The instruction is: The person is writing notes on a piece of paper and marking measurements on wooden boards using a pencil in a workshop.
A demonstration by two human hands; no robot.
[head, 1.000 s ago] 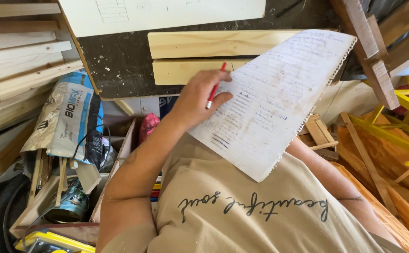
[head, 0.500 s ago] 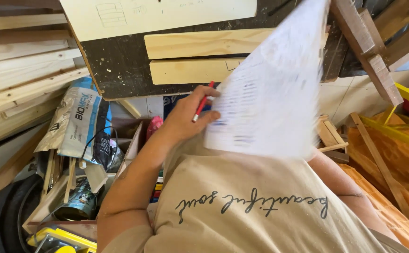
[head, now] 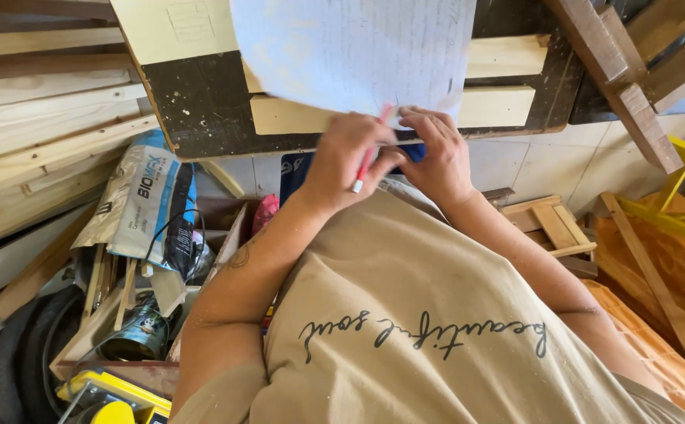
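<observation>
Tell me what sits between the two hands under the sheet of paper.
In the head view, a red pen held in the left hand lies between it and the right hand, with a dark blue thing showing in the gap below the paper.

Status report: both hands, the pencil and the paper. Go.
Left hand grips red pencil, tip down. Right hand pinches bottom edge of lined paper sheet, sheet raised. Nothing between the hands; wood planks behind the sheet.
</observation>
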